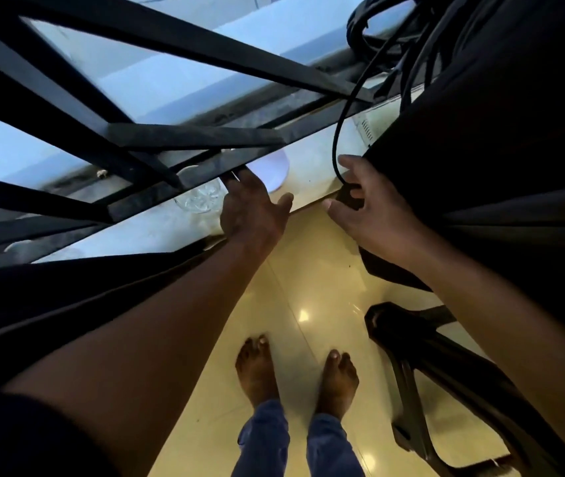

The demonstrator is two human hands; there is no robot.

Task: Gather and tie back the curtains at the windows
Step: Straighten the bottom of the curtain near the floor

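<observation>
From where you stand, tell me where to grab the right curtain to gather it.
Probably grip the right curtain at its inner edge beside the right hand, coming from the left. The folds already bunch there, and a black cable hangs against that edge, so keep the fingers off it.

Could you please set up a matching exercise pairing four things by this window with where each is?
Things:
1. clear glass
2. black cable
3. dark curtain
4. black chair

Places:
A. standing on the floor, at the right
B. on the sill, behind the window bars
C. hanging at the right of the window
D. running down to the right hand

Pairs: 1-B, 2-D, 3-C, 4-A
</observation>
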